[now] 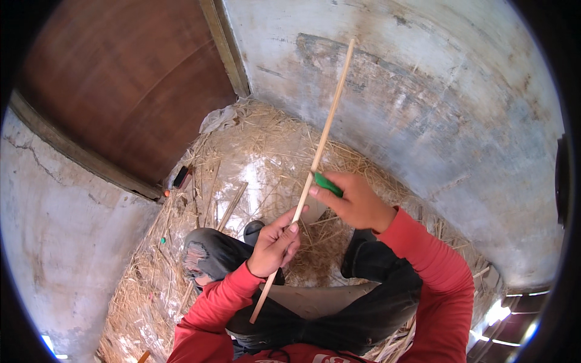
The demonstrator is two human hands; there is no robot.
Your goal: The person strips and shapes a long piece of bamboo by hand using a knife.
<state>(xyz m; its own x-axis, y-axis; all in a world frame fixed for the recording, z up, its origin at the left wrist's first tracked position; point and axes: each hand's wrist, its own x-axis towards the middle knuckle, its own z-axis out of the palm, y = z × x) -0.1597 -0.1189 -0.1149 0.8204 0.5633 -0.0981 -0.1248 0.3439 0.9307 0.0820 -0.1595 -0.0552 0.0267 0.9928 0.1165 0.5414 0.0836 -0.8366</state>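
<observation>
A long, thin pale wooden stick slants from above my lap up and away toward the wall. My left hand is closed around its lower part, with the tail end poking out below the wrist. In my right hand is a small green-handled tool, gripped between thumb and fingers. The tool's tip meets the stick a little above my left hand. Its working edge is too small to make out, so its exact kind is unclear.
Pale shavings and straw-like strips litter the floor around my legs. A stained plaster wall rises ahead and to the right. At the left are a brown door panel, a crumpled plastic bag and a small dark object.
</observation>
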